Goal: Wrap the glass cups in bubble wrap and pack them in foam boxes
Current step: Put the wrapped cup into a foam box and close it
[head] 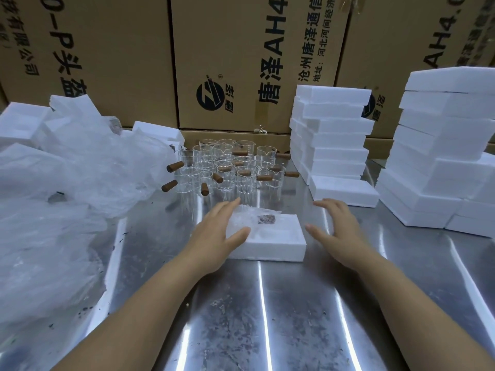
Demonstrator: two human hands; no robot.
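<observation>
Nearest, a scuffed, shiny metal table (241, 317) is seen, crossed by both forearms. At its middle an open foam box (273, 246) is set flat. A bubble-wrapped cup (251, 222) is laid in it, a brown handle showing dimly through the wrap.

The left hand (214, 236) is held flat with straight, spread fingers against the box's left end, its thumb laid over the near left corner. The right hand (337, 228) is likewise spread and holds nothing, just beside the box's right end; whether the box is touched by it cannot be told.

To the left, a large heap of clear plastic wrap (67, 188) is piled over the table edge, with white foam pieces (24, 124) behind it. Beyond the box, a cluster of glass cups (227, 167) with brown wooden handles is stood upright. To the right of them a single foam box (345, 194) is set before a tall foam stack (332, 135), and a second foam stack (442, 145) is placed at the far right. Printed cardboard cartons (241, 62) are ranged along the back.
</observation>
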